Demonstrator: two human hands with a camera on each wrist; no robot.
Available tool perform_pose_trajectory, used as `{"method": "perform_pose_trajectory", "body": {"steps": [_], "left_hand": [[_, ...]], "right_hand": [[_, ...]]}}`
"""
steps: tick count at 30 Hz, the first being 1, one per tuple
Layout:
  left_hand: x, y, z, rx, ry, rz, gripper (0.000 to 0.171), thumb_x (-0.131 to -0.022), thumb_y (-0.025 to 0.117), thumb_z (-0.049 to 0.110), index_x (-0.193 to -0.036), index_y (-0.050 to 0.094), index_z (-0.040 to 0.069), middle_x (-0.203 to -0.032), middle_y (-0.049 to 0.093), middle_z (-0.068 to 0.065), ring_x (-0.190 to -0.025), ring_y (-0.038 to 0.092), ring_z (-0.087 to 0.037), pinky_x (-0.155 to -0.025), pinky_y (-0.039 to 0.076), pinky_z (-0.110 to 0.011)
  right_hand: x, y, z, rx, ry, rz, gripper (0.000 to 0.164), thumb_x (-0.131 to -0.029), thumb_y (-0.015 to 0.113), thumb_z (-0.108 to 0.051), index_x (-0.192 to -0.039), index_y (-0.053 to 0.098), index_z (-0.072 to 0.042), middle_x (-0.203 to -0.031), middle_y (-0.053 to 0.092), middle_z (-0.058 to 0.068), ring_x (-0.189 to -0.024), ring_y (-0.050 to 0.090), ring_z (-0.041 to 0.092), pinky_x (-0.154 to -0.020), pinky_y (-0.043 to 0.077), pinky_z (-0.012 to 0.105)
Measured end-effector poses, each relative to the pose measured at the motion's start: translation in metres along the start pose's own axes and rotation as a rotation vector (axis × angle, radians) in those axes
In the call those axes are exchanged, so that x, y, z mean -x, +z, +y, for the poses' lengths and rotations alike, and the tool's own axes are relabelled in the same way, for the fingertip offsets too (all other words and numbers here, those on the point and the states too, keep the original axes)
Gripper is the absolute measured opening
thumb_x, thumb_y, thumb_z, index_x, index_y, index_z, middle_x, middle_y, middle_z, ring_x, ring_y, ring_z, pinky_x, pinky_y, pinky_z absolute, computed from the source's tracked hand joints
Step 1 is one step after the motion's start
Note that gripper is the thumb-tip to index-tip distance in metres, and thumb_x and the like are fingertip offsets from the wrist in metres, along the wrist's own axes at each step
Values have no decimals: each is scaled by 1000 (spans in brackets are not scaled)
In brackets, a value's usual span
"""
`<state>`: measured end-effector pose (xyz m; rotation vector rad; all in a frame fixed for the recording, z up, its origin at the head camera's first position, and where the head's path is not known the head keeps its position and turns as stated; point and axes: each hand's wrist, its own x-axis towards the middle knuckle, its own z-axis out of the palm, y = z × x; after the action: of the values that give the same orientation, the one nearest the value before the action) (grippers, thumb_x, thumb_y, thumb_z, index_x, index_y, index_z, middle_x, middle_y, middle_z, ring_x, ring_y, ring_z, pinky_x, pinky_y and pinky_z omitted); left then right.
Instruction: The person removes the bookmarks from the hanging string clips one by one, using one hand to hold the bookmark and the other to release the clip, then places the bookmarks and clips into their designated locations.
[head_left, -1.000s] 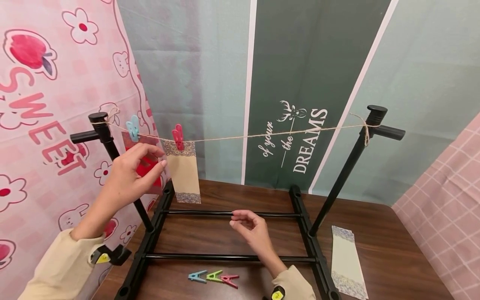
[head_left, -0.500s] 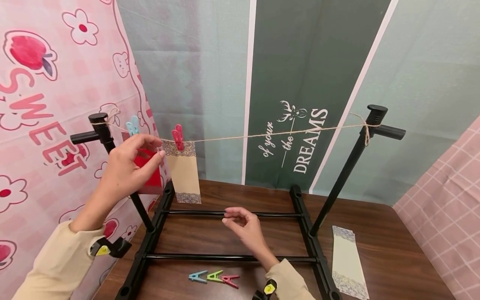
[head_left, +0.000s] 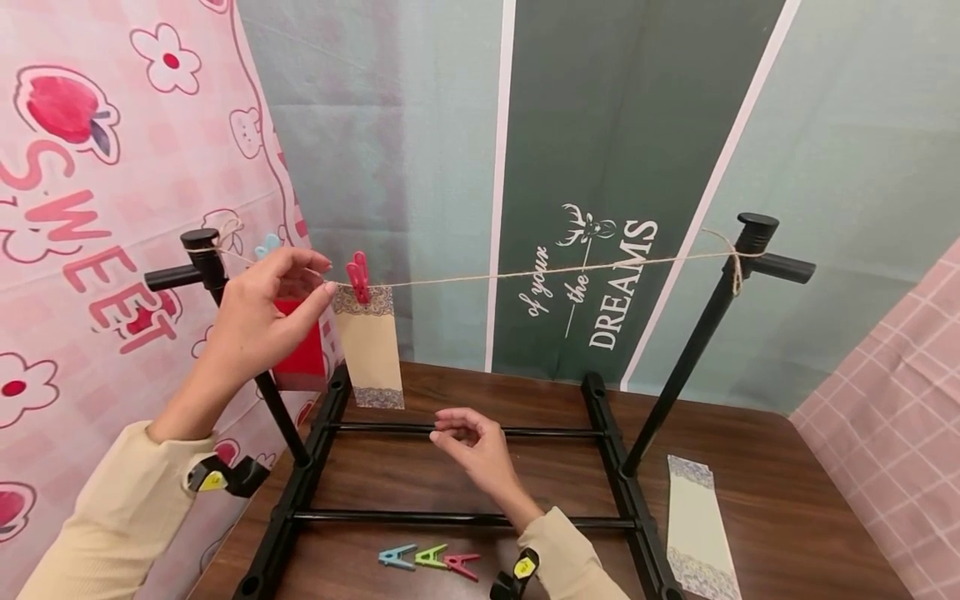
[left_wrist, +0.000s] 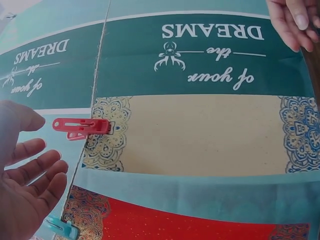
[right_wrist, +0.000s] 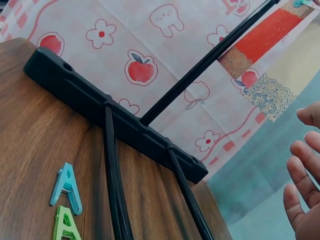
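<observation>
Fingers of your left hand (head_left: 262, 321) and right hand (head_left: 478, 452) curve loosely, empty. Don't jog the twine (head_left: 450, 280) or hanging card (head_left: 369, 352).

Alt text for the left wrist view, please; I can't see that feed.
The left hand, holding nothing, hovers beside a red clothespin that clips a cream card to a string. Lower in view, a blue clothespin clips a red card; part of the right hand shows at upper right.
</observation>
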<state>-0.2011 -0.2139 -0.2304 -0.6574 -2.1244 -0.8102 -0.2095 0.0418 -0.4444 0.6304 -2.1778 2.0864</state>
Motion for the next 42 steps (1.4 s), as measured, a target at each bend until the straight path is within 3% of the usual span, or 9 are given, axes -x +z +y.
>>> {"method": "perform_pose_trajectory", "body": {"steps": [6, 11, 19, 30, 33, 38, 42], "left_hand": [[-4, -1, 0, 15, -27, -33, 25, -87, 70, 3, -111, 64, -1, -100, 68, -12, -83, 65, -20, -75, 44, -8], [-9, -1, 3, 35, -68, -76, 27, -90, 69, 6, -116, 63, 1, -106, 67, -13, -87, 66, -26, -76, 43, -8], [-13, -3, 7, 16, -73, -134, 27, -91, 68, 10, -117, 63, 1, -108, 66, -13, -87, 67, -26, -76, 43, -7], [-21, -1, 6, 21, -102, -203, 32, -94, 65, 16, -122, 61, 1, -114, 65, -15, -91, 67, -28, -75, 43, -8], [-22, -1, 5, 15, -122, -214, 32, -94, 65, 17, -122, 62, 1, -113, 66, -14, -91, 67, -26, -76, 49, -15], [-24, 0, 2, 10, -117, -216, 30, -95, 63, 16, -120, 62, -1, -112, 66, -14, -94, 66, -26, -80, 53, -39], [-25, 1, 2, 25, -111, -223, 29, -96, 62, 14, -120, 62, -2, -111, 66, -15, -94, 66, -27, -80, 53, -43]], "right_hand": [[-6, 6, 0, 19, -4, -19, 24, -86, 76, -18, -108, 71, -12, -98, 70, 2, -92, 65, 22, -75, 53, 33], [-12, 11, -4, 54, -9, -18, 23, -86, 75, -16, -108, 70, -12, -99, 70, 1, -92, 65, 21, -74, 52, 31], [-8, 17, -38, 70, -9, -38, 23, -87, 72, -8, -109, 69, -2, -100, 69, 10, -93, 64, 27, -74, 51, 31], [-15, 20, -41, 62, -12, -39, 23, -87, 72, -6, -108, 68, 1, -103, 67, 19, -94, 64, 29, -79, 52, 34], [-16, 23, -42, 65, 2, -42, 24, -86, 72, -5, -109, 68, 1, -104, 67, 19, -95, 64, 29, -79, 52, 33], [-19, 29, -41, 65, 4, -22, 25, -86, 73, -5, -109, 67, 3, -104, 68, 17, -96, 63, 31, -79, 52, 34], [-26, 34, -23, 69, -14, 3, 26, -85, 74, -7, -109, 68, 2, -104, 68, 15, -94, 64, 26, -78, 52, 37]]}}
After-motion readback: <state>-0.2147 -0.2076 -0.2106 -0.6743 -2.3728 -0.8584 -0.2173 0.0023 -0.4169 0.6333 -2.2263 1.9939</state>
